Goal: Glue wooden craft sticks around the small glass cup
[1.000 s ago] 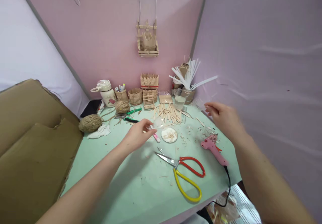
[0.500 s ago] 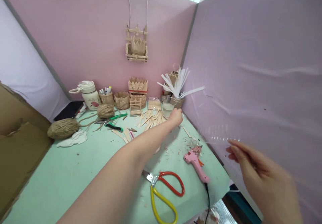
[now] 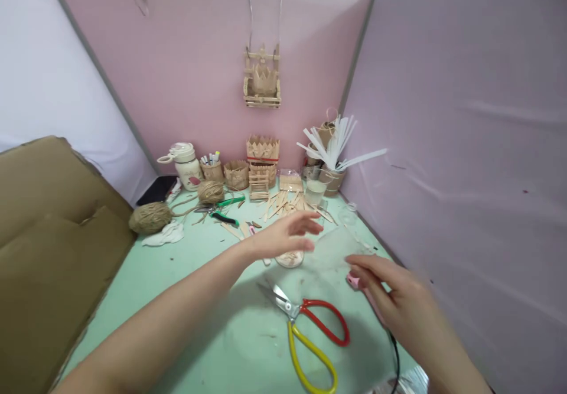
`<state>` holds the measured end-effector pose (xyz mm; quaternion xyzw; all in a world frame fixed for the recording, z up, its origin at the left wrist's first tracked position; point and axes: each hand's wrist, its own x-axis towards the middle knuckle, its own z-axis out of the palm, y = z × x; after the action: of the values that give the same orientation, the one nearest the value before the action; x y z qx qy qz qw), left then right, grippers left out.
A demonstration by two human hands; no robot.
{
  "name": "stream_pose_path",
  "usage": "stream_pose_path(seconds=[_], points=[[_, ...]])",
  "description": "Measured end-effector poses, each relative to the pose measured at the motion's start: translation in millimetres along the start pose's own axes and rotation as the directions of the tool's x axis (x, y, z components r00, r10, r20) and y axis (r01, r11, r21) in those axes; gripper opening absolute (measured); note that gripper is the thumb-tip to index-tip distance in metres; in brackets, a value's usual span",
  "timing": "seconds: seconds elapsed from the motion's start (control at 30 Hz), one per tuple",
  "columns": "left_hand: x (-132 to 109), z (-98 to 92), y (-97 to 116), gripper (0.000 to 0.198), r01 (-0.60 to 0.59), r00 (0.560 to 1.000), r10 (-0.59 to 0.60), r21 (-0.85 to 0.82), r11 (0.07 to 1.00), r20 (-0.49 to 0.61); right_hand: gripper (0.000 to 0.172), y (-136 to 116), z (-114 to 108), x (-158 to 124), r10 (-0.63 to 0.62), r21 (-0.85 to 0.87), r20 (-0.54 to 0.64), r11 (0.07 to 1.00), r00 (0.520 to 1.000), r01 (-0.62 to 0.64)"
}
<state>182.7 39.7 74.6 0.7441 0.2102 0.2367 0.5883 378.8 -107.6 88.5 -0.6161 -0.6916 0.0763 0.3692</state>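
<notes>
My left hand reaches over the middle of the table, fingers apart and holding nothing. It hovers above a small round dish of wood scraps. My right hand pinches the edge of a thin, see-through plastic piece, blurred by motion, which spans toward my left fingers. Whether the left fingers touch it I cannot tell. Under my right hand lies a pink glue gun, largely covered. Scissors with one red and one yellow handle lie in front, blades apart.
Wooden sticks, a cup of cloudy liquid and a pot of white strips stand toward the back right. Twine balls, green-handled pliers and a bottle are left. Cardboard borders the left side.
My left hand has drawn back from beside the cup and its fingers have spread. My right hand has brought the clear plastic piece leftward over the table. The view has shifted left.
</notes>
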Motion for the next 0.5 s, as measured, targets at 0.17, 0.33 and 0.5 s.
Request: stream_pose_path(seconds=[0.17,0.33,0.5], points=[[-106.1,-6.2,-7.4,0.093,0.161,0.985,-0.152,0.119,0.98,-0.079,0.025,-57.9,45.2,12.0,-0.146,0.114,0.368,0.987,0.918,0.111],[-152.4,-21.9,-35.5,0.072,0.201,0.935,-0.153,0.122,0.972,-0.32,0.037,-69.3,78.9,48.9,-0.161,0.203,0.51,0.977,0.845,0.064],[-177.7,-53.4,-60.9,0.069,0.257,0.833,-0.183,0.074,0.964,-0.522,0.028,-23.8,108.3,133.5,-0.054,-0.271,0.399,0.947,0.915,0.174]])
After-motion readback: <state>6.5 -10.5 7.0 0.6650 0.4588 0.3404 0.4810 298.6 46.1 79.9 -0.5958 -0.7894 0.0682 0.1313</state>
